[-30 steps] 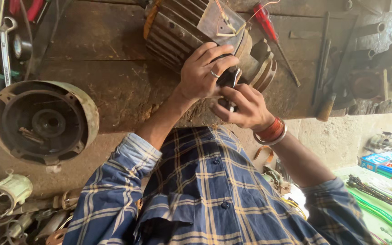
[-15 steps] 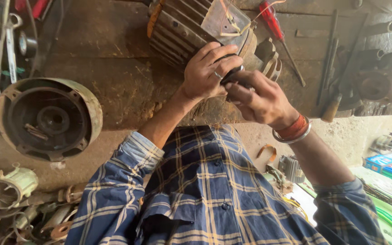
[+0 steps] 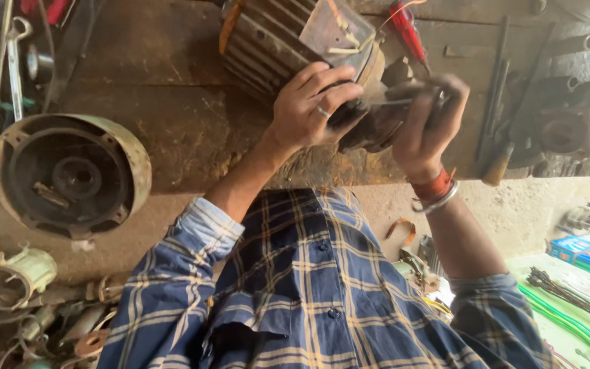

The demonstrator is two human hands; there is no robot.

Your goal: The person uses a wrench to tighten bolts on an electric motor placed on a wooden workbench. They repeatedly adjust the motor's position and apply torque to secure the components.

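- I see my left hand [image 3: 308, 109] wrapped over the near end of the finned electric motor body [image 3: 274, 41], fingers curled and clamped on its dark rim; a ring shows on one finger.
- My right hand [image 3: 425, 123] is closed around a dark part at that same end, just beside the left; motion blur hides exactly what it grips.
- The motor lies on its side on the worn wooden workbench [image 3: 172, 130], near the front edge, its open end tilted toward me.
- I judge the motor heavy and rigid, cast metal, with greasy, dusty surfaces that may slip; the fins and rim offer the firmest hold, while the loose wire leads at the end look fragile.
- A detached round end cover [image 3: 69, 178] sits well apart on the left side; a red-handled screwdriver [image 3: 408, 27] lies beyond the motor.
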